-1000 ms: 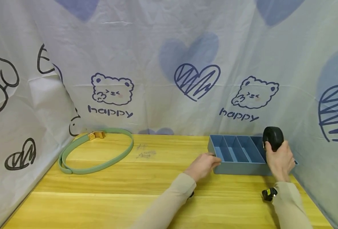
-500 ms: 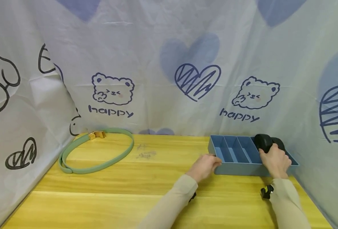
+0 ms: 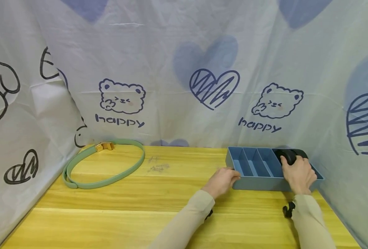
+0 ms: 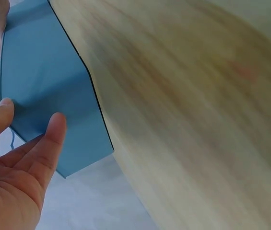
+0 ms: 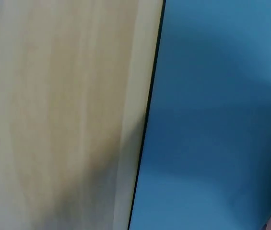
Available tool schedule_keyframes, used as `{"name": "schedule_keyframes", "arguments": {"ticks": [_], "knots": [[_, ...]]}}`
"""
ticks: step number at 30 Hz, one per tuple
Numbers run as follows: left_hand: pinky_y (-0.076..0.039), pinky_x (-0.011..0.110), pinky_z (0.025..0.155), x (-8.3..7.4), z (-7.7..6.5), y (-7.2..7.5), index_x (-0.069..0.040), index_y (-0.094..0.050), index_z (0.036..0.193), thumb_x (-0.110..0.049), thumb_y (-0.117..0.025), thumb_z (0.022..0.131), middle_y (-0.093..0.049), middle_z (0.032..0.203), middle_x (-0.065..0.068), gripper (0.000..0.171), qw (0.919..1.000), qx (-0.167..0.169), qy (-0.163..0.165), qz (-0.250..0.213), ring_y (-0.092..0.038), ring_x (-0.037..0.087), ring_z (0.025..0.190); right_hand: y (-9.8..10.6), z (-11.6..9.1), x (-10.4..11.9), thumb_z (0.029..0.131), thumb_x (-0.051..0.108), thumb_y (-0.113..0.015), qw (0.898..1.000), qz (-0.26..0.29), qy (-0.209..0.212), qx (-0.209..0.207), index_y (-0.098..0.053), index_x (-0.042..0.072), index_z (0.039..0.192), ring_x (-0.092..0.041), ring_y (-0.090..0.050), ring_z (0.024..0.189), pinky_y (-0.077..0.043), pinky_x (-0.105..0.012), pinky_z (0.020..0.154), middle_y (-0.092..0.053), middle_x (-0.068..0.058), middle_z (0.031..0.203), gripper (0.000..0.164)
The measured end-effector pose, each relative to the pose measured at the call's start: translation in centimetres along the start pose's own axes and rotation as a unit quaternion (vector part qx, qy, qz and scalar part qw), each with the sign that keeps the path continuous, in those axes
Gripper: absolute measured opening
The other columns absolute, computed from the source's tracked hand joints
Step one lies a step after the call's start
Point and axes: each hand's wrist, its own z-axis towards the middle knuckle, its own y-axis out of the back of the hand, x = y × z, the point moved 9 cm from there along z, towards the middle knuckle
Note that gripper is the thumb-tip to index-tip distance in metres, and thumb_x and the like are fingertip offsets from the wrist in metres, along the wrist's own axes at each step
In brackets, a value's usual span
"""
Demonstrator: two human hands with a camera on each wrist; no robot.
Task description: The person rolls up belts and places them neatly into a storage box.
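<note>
A blue divided organizer box [image 3: 258, 183] stands at the back right of the table, with several narrow compartments. My left hand [image 3: 220, 181] holds its left front corner; in the left wrist view the thumb and fingers of the left hand [image 4: 17, 167] lie at the rim and walls. My right hand [image 3: 300, 174] grips a rolled black belt [image 3: 286, 155], lowered into a right-hand compartment. Just to its right, a second black roll [image 3: 301, 153] sits partly hidden behind the fingers. The right wrist view shows mostly the box's front wall [image 5: 212, 143].
A green belt [image 3: 109, 181] with a gold buckle [image 3: 104, 146] lies in a loose loop on the left of the yellow wooden table [image 3: 109, 221]. Printed cloth [image 3: 165, 69] hangs behind and at both sides, close to the box's right end.
My right hand has brought the rolled black belt down and slightly left, from above the box into a compartment, uncovering the second black roll. The left hand has stayed at the corner.
</note>
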Motion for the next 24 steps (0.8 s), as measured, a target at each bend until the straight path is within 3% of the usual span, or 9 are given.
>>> {"name": "schedule_keyframes", "arguments": {"ticks": [4, 11, 14, 17, 19, 24], "knots": [[-0.040, 0.009, 0.063, 0.1, 0.0, -0.2, -0.021, -0.069, 0.103, -0.026, -0.051, 0.092, -0.060, 0.084, -0.010, 0.021, 1.0000, 0.004, 0.001, -0.005, -0.051, -0.002, 0.070, 0.2, -0.1, -0.2, 0.082, 0.064, -0.044, 0.999, 0.024, -0.002, -0.031, -0.044, -0.003, 0.129, -0.050, -0.043, 0.091, -0.032, -0.062, 0.068, -0.042, -0.029, 0.116, 0.081], [-0.042, 0.011, 0.066, 0.0, -0.2, -0.5, -0.020, -0.064, 0.112, -0.026, -0.052, 0.092, -0.061, 0.093, -0.008, 0.025, 0.9995, 0.027, -0.013, 0.014, -0.054, 0.000, 0.075, 0.9, -0.3, 0.0, 0.081, 0.062, -0.049, 0.997, 0.039, 0.017, -0.068, -0.044, -0.003, 0.130, -0.045, -0.031, 0.105, -0.027, -0.059, 0.078, -0.038, -0.030, 0.119, 0.082], [-0.043, 0.018, 0.081, 0.0, -0.7, -0.7, -0.022, -0.055, 0.126, -0.030, -0.051, 0.092, -0.058, 0.112, -0.005, 0.035, 0.9968, 0.069, -0.018, 0.037, -0.055, 0.005, 0.095, 1.1, -0.4, 0.4, 0.081, 0.061, -0.049, 0.997, 0.039, 0.026, -0.065, -0.042, -0.004, 0.131, -0.047, -0.029, 0.107, -0.021, -0.060, 0.083, -0.036, -0.031, 0.122, 0.083], [-0.038, 0.027, 0.094, 0.2, -1.3, -0.6, -0.024, -0.042, 0.136, -0.033, -0.051, 0.092, -0.048, 0.130, -0.001, 0.046, 0.9927, 0.107, -0.027, 0.050, -0.046, 0.012, 0.117, 1.6, -0.6, 1.1, 0.083, 0.057, -0.051, 0.996, 0.044, 0.037, -0.071, -0.037, -0.003, 0.134, -0.048, -0.027, 0.112, -0.014, -0.060, 0.091, -0.034, -0.031, 0.127, 0.080], [-0.035, 0.030, 0.097, 0.7, -1.9, -0.2, -0.026, -0.033, 0.141, -0.034, -0.051, 0.092, -0.042, 0.136, 0.001, 0.053, 0.9908, 0.121, -0.026, 0.054, -0.040, 0.014, 0.123, 2.2, -0.8, 2.0, 0.084, 0.050, -0.054, 0.994, 0.052, 0.055, -0.076, -0.031, 0.000, 0.138, -0.048, -0.026, 0.116, -0.008, -0.060, 0.095, -0.032, -0.030, 0.131, 0.077], [-0.040, 0.029, 0.092, 3.6, -3.8, 1.6, -0.021, -0.028, 0.143, -0.036, -0.052, 0.091, -0.046, 0.131, 0.004, 0.059, 0.9887, 0.126, -0.014, 0.080, -0.047, 0.016, 0.115, 3.3, -1.7, 6.0, 0.086, 0.032, -0.059, 0.985, 0.075, 0.141, -0.069, -0.023, 0.003, 0.142, -0.047, -0.026, 0.120, -0.005, -0.056, 0.100, -0.030, -0.029, 0.134, 0.073]]}}
